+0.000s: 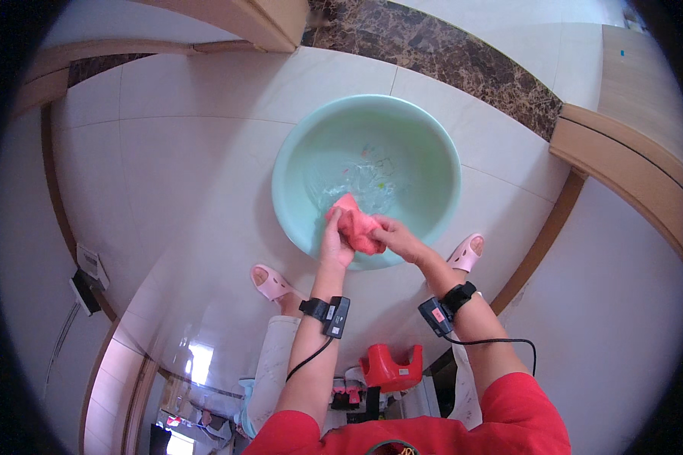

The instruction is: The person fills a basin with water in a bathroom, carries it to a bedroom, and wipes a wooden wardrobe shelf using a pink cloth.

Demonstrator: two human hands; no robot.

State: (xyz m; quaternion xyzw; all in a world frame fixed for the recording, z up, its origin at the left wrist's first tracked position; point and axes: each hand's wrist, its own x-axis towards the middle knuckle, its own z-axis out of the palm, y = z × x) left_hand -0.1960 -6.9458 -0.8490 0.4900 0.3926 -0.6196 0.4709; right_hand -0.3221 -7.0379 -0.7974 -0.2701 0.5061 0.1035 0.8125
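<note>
Between both hands is a bunched coral-pink cloth, held over the near part of a large pale green plastic basin. My left hand grips the cloth from its left side, the thumb on top. From the right, my right hand pinches the cloth's other edge. Rippling water lies in the bottom of the basin, and a few small coloured marks or bits show there. Whether the cloth's underside touches the water cannot be seen.
The basin stands on pale floor tiles. My pink clogs are on either side of its near edge. A red plastic stool is behind me. Wooden door frames and a dark marble threshold lie beyond. Cables hang from my forearm devices.
</note>
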